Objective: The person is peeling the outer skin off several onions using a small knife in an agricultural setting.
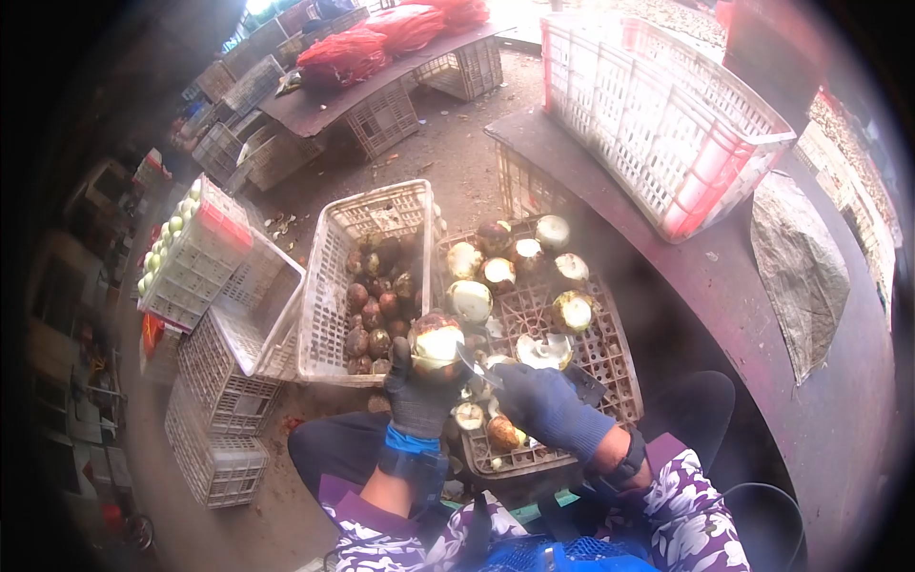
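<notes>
My left hand (422, 400), in a dark glove, is closed around a round, brown-skinned vegetable (437, 345) with part of its pale flesh bared. My right hand (555, 405), in a blue glove, grips a knife (478, 367). The blade lies at the right side of the vegetable; its handle is hidden in my glove. Below both hands is an upturned plastic crate (610, 367). On it sit several partly peeled pieces (470, 300) and pale peelings (545, 351).
At the left, a crate (315, 329) holds several unpeeled brown vegetables (378, 305). Stacked crates (224, 372) stand farther left, one with pale peeled pieces (172, 229). A dark table (658, 195) curves along the right, bearing a large crate (658, 119). Red net bags (381, 38) lie behind.
</notes>
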